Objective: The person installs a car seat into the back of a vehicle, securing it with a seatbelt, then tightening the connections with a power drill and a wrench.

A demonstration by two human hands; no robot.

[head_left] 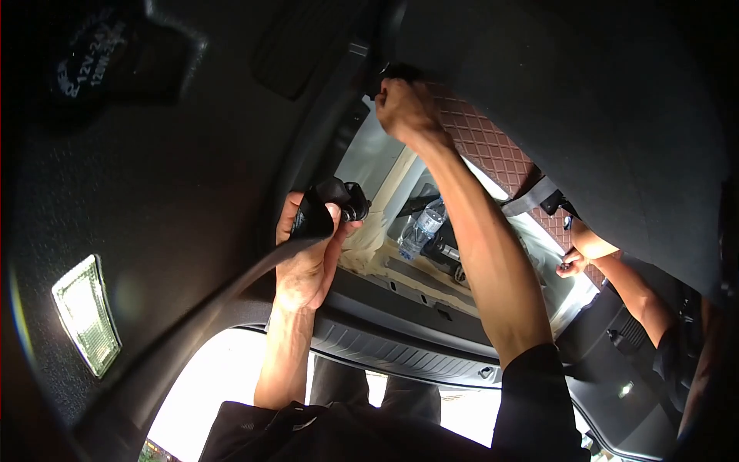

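My left hand point(304, 269) is closed around a black belt fitting point(332, 204), thumb pressed on its front. From it a dark belt strap point(223, 296) runs down to the lower left. Higher up, my right hand point(406, 108) is closed at the edge of the dark trim, beside the brown quilted mat point(489, 142). A small dark part shows at its fingertips, too shadowed to make out. My right forearm crosses over the open floor well point(396, 181).
A clear plastic bottle point(422, 229) lies in the well with dark items. A lit lamp point(88, 314) is set in the left trim panel. At the right, a co-worker's hand point(571, 263) is near a grey strap point(531, 198). The ribbed sill point(385, 350) runs below.
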